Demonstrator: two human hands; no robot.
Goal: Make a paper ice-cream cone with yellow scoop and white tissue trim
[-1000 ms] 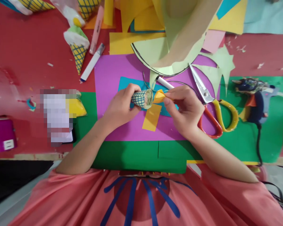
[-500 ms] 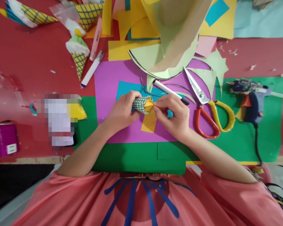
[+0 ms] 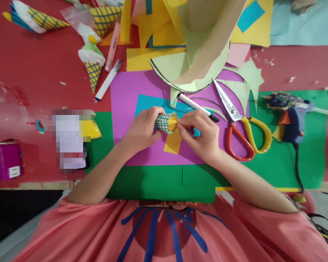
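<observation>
A small paper cone [image 3: 162,122] with a blue grid on pale paper lies sideways in my left hand [image 3: 146,127], whose fingers are wrapped round it. Its wide mouth faces right. Yellow paper [image 3: 173,123] sticks out of that mouth, and my right hand [image 3: 200,133] pinches its tip between thumb and forefinger. Under the hands, a yellow paper strip [image 3: 172,144] and a blue sheet [image 3: 146,103] rest on a purple sheet [image 3: 136,154]. Beyond my right hand lies a black-and-white marker [image 3: 195,104]. The cone's narrow end is hidden by my left hand.
Large scissors [image 3: 236,116] with red and yellow handles lie to the right, blades partly apart. Farther right is a glue gun [image 3: 293,122] with its cord. Finished paper cones [image 3: 94,74] and markers [image 3: 108,80] lie at upper left. A curled pale-green paper piece [image 3: 164,69] stands ahead.
Both hands keep nearly the same pose on the cone and the yellow paper. The view has shifted very slightly.
</observation>
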